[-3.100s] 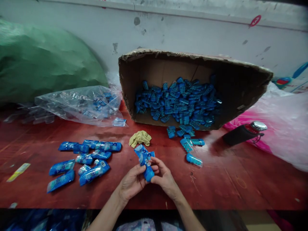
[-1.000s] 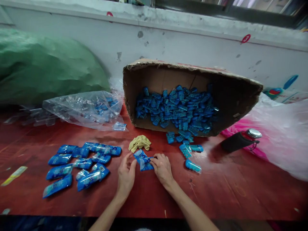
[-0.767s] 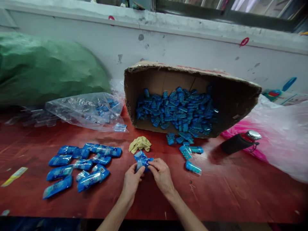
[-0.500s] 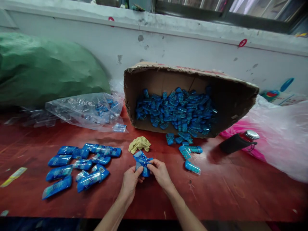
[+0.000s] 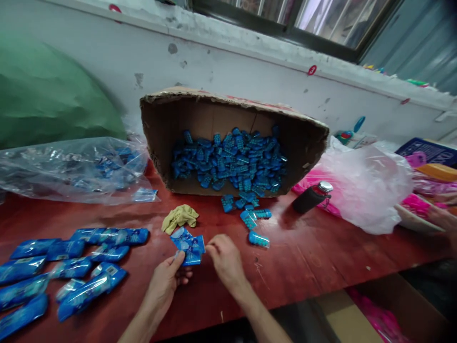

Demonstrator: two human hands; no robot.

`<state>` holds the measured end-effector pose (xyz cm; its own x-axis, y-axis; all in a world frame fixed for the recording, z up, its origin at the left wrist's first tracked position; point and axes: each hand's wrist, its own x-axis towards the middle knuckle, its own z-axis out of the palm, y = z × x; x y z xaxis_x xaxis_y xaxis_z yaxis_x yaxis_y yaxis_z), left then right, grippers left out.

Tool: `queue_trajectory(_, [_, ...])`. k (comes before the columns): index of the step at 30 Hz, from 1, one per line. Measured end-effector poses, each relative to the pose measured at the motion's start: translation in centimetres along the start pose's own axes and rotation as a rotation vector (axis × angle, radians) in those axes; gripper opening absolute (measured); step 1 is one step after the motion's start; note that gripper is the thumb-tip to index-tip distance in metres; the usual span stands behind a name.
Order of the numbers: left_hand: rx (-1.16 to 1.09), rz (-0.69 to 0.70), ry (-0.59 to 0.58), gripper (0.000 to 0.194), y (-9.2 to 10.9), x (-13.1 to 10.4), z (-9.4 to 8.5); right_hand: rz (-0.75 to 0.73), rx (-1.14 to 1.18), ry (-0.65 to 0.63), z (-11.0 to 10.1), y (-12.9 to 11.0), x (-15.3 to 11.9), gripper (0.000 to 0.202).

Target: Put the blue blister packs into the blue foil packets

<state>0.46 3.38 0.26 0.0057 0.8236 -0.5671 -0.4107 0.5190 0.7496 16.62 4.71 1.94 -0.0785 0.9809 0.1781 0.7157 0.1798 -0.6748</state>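
My left hand (image 5: 167, 274) pinches flat blue printed packets (image 5: 190, 245) between thumb and fingers; they overlap, fanned apart. At their right edge is my right hand (image 5: 225, 259), its fingers closed together; what lies between its fingertips, if anything, is too small to make out. Just behind the packets lies a crumpled yellow-green cloth (image 5: 180, 217). Several filled blue packages (image 5: 87, 290) are laid out on the red table to the left. Short blue pieces with turquoise dots (image 5: 259, 239) lie to the right of my hands, and many more such pieces (image 5: 228, 159) fill the carton.
An open cardboard carton (image 5: 162, 138) lies on its side at the back. Left of it are a clear plastic bag (image 5: 71, 164) and a green sack (image 5: 53, 95). To the right stand a dark bottle (image 5: 309, 197) and white-pink plastic bags (image 5: 367, 186). Another person's hand (image 5: 442, 216) shows far right.
My view has swung to the right, so the things on the table appear further left. My right hand has drawn back to the packets' right edge, and the packets are now more spread out.
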Motion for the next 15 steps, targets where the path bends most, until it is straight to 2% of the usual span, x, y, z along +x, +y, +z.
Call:
queue_trajectory(1, [-0.025,-0.021,-0.009,0.027,0.0,-0.2,0.0,0.021,-0.169,0.051,-1.3,1.0,-0.1,0.013])
queue_trajectory(3, [-0.074,-0.059,-0.022,0.025,0.0,-0.6,0.1,0.162,-0.475,0.086,-3.7,3.5,-0.4,0.025])
queue_trajectory(5, [-0.116,-0.104,-0.033,0.024,-0.3,-1.0,0.2,0.256,-0.659,0.009,-5.1,5.8,-0.6,0.033])
queue_trajectory(7, [-0.145,-0.149,-0.053,0.023,-0.6,-1.2,0.3,0.269,-0.721,-0.092,-5.3,6.9,-0.4,0.031])
queue_trajectory(9, [-0.169,-0.179,-0.067,0.022,-0.8,-1.3,0.2,0.226,-0.712,-0.165,-4.6,6.7,0.0,0.023])
queue_trajectory(11, [-0.179,-0.195,-0.063,0.021,-0.9,-1.3,0.1,0.161,-0.640,-0.179,-3.4,5.6,0.7,0.021])
queue_trajectory(15, [-0.173,-0.180,-0.047,0.023,-1.1,-1.2,-0.5,0.095,-0.237,-0.036,-1.6,3.6,2.1,0.028])
